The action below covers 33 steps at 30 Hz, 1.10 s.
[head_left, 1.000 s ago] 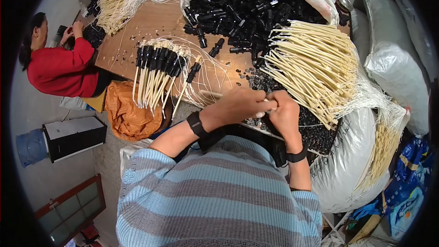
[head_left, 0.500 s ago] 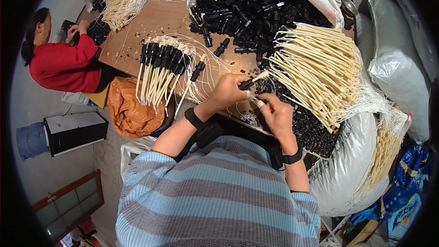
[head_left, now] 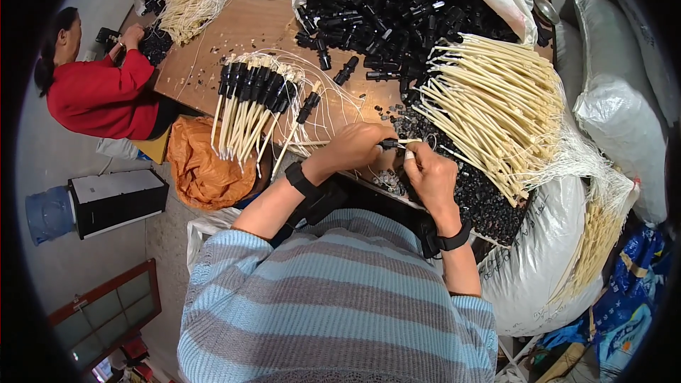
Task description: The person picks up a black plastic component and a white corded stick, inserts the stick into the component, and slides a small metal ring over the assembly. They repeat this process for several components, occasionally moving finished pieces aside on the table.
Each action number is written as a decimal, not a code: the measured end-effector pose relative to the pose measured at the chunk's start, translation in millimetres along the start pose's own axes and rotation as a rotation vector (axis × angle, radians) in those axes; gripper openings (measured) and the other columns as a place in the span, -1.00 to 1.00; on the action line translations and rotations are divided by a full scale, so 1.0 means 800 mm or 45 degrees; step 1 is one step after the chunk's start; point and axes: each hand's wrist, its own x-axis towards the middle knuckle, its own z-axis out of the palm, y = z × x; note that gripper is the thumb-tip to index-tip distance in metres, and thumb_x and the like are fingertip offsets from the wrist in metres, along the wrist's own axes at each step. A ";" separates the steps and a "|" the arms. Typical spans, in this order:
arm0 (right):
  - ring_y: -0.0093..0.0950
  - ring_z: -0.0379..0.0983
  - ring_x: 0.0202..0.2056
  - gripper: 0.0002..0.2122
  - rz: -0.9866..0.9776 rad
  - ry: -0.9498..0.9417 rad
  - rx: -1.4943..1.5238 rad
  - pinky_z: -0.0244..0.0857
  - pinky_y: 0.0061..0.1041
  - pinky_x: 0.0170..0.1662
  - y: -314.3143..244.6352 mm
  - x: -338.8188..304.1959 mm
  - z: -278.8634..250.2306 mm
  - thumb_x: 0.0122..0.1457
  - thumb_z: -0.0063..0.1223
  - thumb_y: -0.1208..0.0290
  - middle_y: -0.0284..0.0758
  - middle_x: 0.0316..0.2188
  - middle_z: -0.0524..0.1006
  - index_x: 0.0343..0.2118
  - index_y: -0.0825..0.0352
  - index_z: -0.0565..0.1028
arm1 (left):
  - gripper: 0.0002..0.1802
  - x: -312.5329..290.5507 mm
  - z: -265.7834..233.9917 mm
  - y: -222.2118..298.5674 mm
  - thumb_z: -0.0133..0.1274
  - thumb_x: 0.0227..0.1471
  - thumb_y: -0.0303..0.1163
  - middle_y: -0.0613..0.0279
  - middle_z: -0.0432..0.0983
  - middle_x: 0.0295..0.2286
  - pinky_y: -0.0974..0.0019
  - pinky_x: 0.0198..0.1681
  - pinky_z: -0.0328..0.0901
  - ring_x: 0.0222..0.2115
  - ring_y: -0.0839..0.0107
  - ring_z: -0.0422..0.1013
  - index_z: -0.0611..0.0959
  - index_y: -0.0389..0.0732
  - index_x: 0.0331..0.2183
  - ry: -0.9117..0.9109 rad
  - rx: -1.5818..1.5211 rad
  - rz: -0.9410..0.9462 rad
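Note:
My left hand [head_left: 358, 146] is closed round a thin cream stick with a black plastic fitting [head_left: 389, 144] on it. The stick's tail sticks out to the left of the fist. At the other end, the fingertips of my right hand [head_left: 431, 174] pinch the cream tip just beyond the fitting; white wrapping covers a finger. To the left lies a row of cream sticks with black fittings [head_left: 248, 92], and one more [head_left: 308, 106] lies apart beside them. On the right is a large heap of plain cream sticks [head_left: 496, 113] with white strings.
Black fittings [head_left: 397, 14] spill from a white sack at the back. Small black bits [head_left: 475, 198] cover the near right of the wooden table [head_left: 206, 64]. A person in red [head_left: 106, 99] works at the far left. Full white sacks [head_left: 617, 92] stand at right; an orange bag [head_left: 206, 163] sits left.
The held stick and fitting have swung from slanting up and right to nearly level. My right hand has risen to pinch the cream tip. The person in red has shifted their hands.

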 end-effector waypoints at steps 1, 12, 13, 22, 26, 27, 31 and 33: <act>-0.40 0.42 -0.70 -0.94 -0.015 -0.005 0.011 0.27 -0.47 -0.59 0.001 -0.001 0.002 0.05 0.14 0.51 -0.25 -0.71 0.46 -0.39 0.31 0.55 | -0.52 0.001 -0.001 0.004 -0.06 -0.20 -0.64 -0.09 0.53 -0.25 0.07 -0.07 0.29 -0.16 -0.03 0.42 0.54 -0.29 -0.12 0.000 0.000 0.000; -0.23 0.48 -0.58 -0.87 0.041 -0.061 0.406 0.33 -0.43 -0.49 -0.007 -0.011 0.005 0.13 0.02 0.54 -0.16 -0.54 0.52 -0.26 0.34 0.50 | -0.44 0.009 -0.007 0.017 0.00 -0.21 -0.67 0.01 0.55 -0.34 0.15 -0.24 0.31 -0.30 0.05 0.46 0.41 -0.23 -0.05 -0.194 -0.169 0.147; -0.19 0.49 -0.56 -0.87 -0.017 -0.112 0.393 0.34 -0.42 -0.49 -0.005 -0.011 0.003 0.14 0.01 0.53 -0.15 -0.52 0.52 -0.25 0.34 0.50 | -0.44 0.008 -0.009 0.022 0.00 -0.21 -0.67 0.01 0.55 -0.34 0.15 -0.24 0.31 -0.30 0.05 0.46 0.41 -0.23 -0.05 -0.197 -0.168 0.148; -0.25 0.52 -0.52 -0.88 0.056 -0.060 0.309 0.35 -0.44 -0.47 -0.008 -0.009 -0.003 0.17 0.04 0.48 -0.15 -0.49 0.55 -0.24 0.30 0.52 | -0.85 0.001 -0.002 0.024 0.11 -0.28 -0.70 0.26 0.51 -0.50 0.36 -0.36 0.32 -0.43 0.35 0.42 0.59 -0.26 -0.54 0.558 -0.288 0.474; -0.30 0.49 -0.56 -0.91 0.098 -0.162 0.358 0.31 -0.42 -0.50 -0.004 -0.016 0.003 0.15 0.04 0.49 -0.20 -0.59 0.52 -0.31 0.32 0.54 | -0.82 -0.003 0.003 0.010 0.11 -0.30 -0.66 0.20 0.52 -0.47 0.30 -0.33 0.35 -0.39 0.27 0.45 0.61 -0.24 -0.50 0.479 -0.224 0.469; -0.44 0.48 -0.57 -0.91 0.157 -0.194 0.251 0.30 -0.52 -0.48 -0.003 -0.018 0.004 0.14 0.04 0.51 -0.25 -0.58 0.53 -0.34 0.37 0.56 | -0.78 0.000 0.007 -0.001 0.11 -0.31 -0.63 0.15 0.53 -0.44 0.24 -0.30 0.37 -0.37 0.19 0.46 0.63 -0.22 -0.45 0.441 -0.152 0.365; -0.67 0.27 -0.63 -0.91 0.517 -0.096 0.502 0.15 -0.64 -0.53 0.005 -0.019 0.003 0.12 0.04 0.52 -0.45 -0.68 0.42 -0.36 0.38 0.55 | -0.58 0.041 -0.001 -0.034 0.03 -0.29 -0.75 0.09 0.54 -0.33 0.24 -0.25 0.38 -0.33 0.20 0.47 0.62 -0.28 -0.26 0.868 0.071 0.235; -0.78 0.09 -0.61 -0.91 0.609 -0.093 0.520 0.01 -0.70 -0.54 0.005 -0.017 -0.002 0.11 0.03 0.53 -0.58 -0.70 0.29 -0.38 0.39 0.55 | -0.50 0.049 0.001 -0.057 0.00 -0.27 -0.73 0.00 0.53 -0.24 0.22 -0.20 0.39 -0.31 0.12 0.47 0.58 -0.31 -0.15 0.522 0.063 0.154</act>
